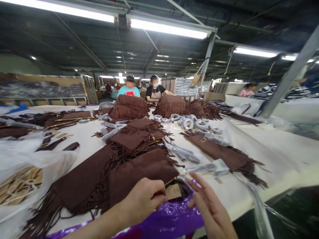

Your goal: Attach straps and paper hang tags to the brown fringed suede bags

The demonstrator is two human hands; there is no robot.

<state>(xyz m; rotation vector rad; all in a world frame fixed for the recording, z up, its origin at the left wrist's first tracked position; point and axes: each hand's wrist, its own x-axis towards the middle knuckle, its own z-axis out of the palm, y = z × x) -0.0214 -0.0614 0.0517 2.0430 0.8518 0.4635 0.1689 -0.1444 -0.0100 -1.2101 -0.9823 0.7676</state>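
Note:
My left hand (144, 199) is closed in a pinch at the edge of a small brown card tag (173, 191), which hangs at the corner of a brown suede fringed bag (139, 176). My right hand (211, 209) hovers just right of the tag with fingers stretched out and apart, holding nothing. Both hands are above a purple plastic sheet (171, 217) at the table's near edge. A thin gold bar (170, 181) shows where the tag meets the bag.
More brown fringed bags (134, 132) lie across the white table (249, 146), with piles (129, 106) at the far end. Clear plastic sleeves (181, 152), rolls of tape (188, 123) and a plastic bag of tan cords (22, 182) lie about. Two people (129, 88) work at the far side.

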